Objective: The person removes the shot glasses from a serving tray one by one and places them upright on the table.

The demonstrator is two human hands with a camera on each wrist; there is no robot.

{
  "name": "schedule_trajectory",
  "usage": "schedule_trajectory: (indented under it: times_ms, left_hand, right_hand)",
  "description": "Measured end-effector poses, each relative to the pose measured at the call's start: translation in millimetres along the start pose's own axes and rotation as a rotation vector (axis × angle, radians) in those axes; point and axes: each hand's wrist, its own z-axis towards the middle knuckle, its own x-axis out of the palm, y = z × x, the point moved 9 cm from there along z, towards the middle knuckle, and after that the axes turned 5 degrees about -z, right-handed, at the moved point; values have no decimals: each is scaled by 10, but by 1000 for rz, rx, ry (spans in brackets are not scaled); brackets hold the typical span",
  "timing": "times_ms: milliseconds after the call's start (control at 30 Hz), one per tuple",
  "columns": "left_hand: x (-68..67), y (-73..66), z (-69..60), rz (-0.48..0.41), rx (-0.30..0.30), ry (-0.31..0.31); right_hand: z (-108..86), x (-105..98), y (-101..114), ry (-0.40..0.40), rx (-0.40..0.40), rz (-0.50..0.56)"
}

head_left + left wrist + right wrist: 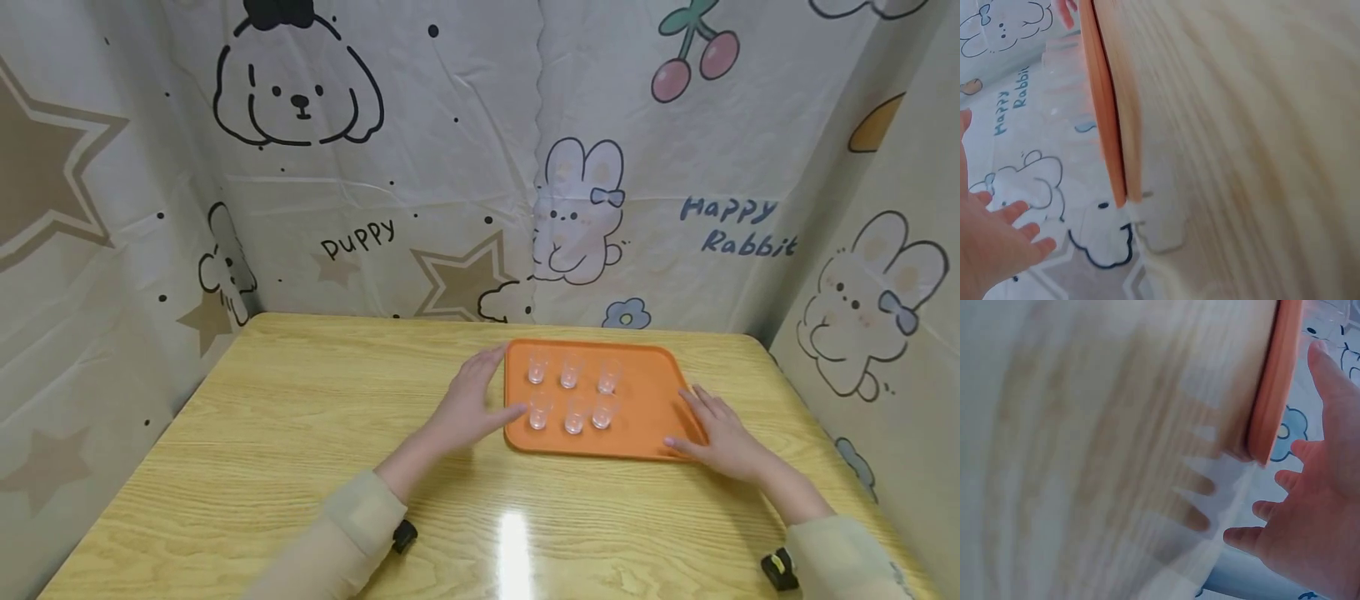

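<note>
An orange tray (645, 417) lies flat on the table, with several small clear cups (573, 417) standing in two rows on its left and middle part. At its left edge is the left hand (468, 404), fingers spread, thumb over the near-left rim. The right hand (720, 437) is at the tray's right end, fingers spread, thumb over the near-right corner. In the left wrist view, the left hand (997, 244) shows beside the tray's edge (1105, 112). The right wrist view has the right hand (1316, 500) near the tray's corner (1269, 419). Contact with the rim is unclear.
The wooden table (300, 400) extends left of the tray and in front of it. Behind and on both sides hangs a printed curtain (450, 167). A black strap piece shows below each sleeve.
</note>
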Motion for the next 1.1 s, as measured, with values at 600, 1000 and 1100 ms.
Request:
schedule_trajectory:
  times_ms: [600,1000,1100]
  left_hand:
    - [586,13,324,-124,-15,243]
    - [617,57,408,-95,-77,211]
    - [620,77,400,-99,-100,207]
  right_hand:
    - [30,106,-84,49,0,-81]
    - [11,121,-48,57,2,-137]
    - [-1,139,-58,56,6,-144]
